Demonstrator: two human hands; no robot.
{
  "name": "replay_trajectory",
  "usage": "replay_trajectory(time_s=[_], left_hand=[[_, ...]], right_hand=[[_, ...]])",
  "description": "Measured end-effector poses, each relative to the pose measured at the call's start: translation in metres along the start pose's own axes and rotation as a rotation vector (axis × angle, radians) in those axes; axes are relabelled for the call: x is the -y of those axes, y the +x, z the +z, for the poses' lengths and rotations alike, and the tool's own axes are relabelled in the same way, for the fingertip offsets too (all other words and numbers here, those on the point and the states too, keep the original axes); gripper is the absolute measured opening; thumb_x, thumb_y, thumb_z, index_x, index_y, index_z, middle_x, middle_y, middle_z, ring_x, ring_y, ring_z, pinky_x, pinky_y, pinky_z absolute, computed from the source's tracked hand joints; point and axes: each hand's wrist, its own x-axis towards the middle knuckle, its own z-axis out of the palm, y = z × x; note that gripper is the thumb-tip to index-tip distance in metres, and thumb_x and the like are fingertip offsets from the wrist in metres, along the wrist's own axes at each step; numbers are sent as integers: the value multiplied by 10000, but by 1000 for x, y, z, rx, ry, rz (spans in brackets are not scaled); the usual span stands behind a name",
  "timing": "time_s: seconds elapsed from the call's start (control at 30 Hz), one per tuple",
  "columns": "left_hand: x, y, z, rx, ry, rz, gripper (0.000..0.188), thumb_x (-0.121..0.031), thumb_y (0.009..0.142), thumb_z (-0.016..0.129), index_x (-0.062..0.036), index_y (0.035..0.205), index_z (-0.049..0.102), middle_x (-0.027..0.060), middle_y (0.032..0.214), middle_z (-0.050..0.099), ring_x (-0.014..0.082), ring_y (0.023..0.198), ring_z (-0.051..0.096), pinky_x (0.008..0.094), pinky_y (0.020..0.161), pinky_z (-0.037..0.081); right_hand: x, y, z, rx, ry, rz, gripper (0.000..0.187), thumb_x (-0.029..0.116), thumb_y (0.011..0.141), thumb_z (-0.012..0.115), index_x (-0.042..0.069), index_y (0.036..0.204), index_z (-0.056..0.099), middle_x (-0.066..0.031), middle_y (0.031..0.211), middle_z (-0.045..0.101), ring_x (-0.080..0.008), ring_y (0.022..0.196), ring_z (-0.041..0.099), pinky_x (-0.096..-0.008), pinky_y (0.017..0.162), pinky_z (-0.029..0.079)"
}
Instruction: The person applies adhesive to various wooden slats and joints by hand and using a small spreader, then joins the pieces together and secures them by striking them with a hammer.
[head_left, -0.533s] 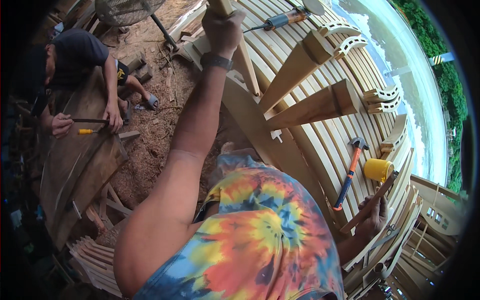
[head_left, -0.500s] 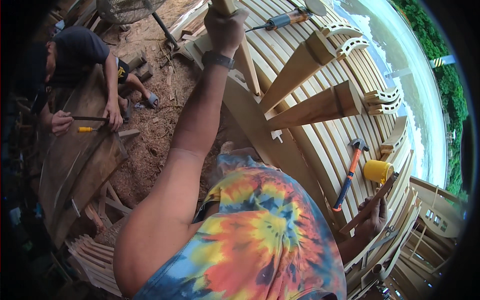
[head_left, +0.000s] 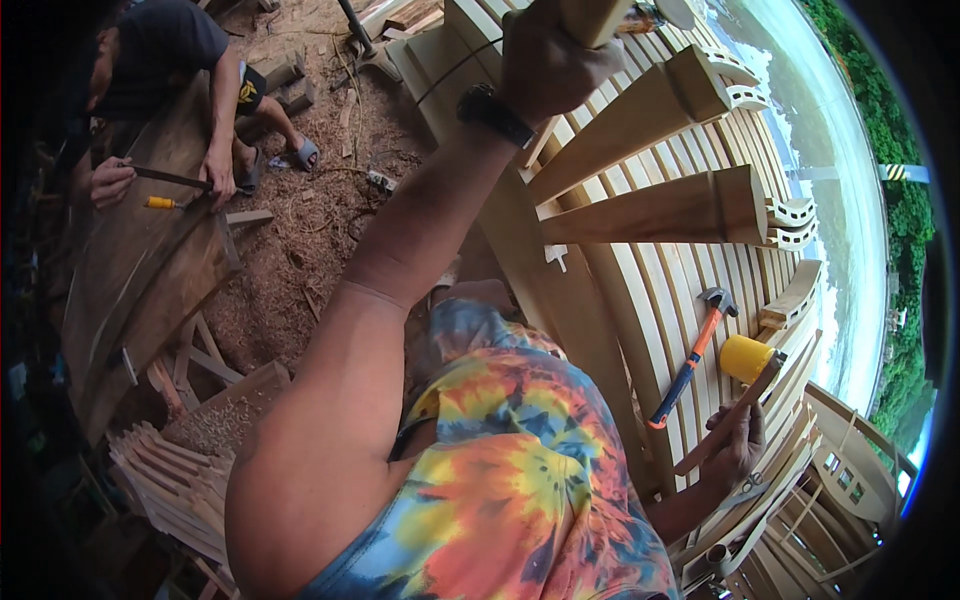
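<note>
My left hand [head_left: 555,65], with a dark watch on its wrist, is closed round an upright pale wooden post [head_left: 597,18] at the top. Low on the right, my right hand [head_left: 735,445] grips a narrow brown wooden strip [head_left: 712,440]; its dark far end meets the rim of a yellow cup [head_left: 746,358]. The cup lies tilted on spaced wooden planks [head_left: 655,300]. Left of it rests a claw hammer [head_left: 692,357] with an orange and blue handle. Two thick wooden posts [head_left: 655,208] jut out between my hands.
At the left a co-worker [head_left: 165,60] holds a dark bar over a large board [head_left: 150,260]. Wood shavings [head_left: 310,215] cover the floor. A power tool [head_left: 640,18] is partly hidden behind my left hand. Curved notched brackets [head_left: 793,225] line the right edge, with scissors [head_left: 745,487] near my right hand.
My left hand has moved right, to a place in front of the power tool, still on a wooden post. My right hand and the strip have shifted slightly left in the picture.
</note>
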Motion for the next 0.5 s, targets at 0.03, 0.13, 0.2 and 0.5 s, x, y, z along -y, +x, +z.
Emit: replay_trajectory(time_s=[0.03, 0.13, 0.2, 0.5], left_hand=[[-3, -3, -1, -10, 9, -5, 268, -123, 801, 755, -14, 999, 611, 97, 772, 656, 200, 681, 664, 377, 602, 533], [-8, -11, 4, -48, 243, 154, 257, -180, 832, 748, -29, 984, 606, 48, 745, 615, 182, 650, 627, 383, 580, 529], [-5, -12, 0, -39, 207, 102, 248, -159, 832, 749, -35, 975, 588, 45, 745, 607, 168, 657, 618, 370, 584, 522], [-6, -4, 5, 5, -31, 64, 270, -41, 811, 743, -27, 1009, 561, 35, 787, 615, 140, 698, 615, 333, 611, 521]], right_hand=[[-2, 2, -2, 32, -9, 18, 295, 218, 1058, 590, -20, 1230, 629, -87, 844, 655, -150, 688, 603, -273, 639, 486], [2, 6, -1, 56, -68, 43, 279, 212, 1056, 595, -11, 1220, 633, -78, 847, 659, -139, 674, 610, -263, 625, 496], [4, 10, 2, 73, -106, 65, 269, 206, 1054, 598, -8, 1213, 635, -75, 851, 661, -134, 671, 615, -260, 621, 501], [-23, 40, 6, 130, -252, 147, 323, 123, 1001, 625, -18, 1292, 623, -42, 860, 654, -100, 673, 596, -254, 644, 506]])
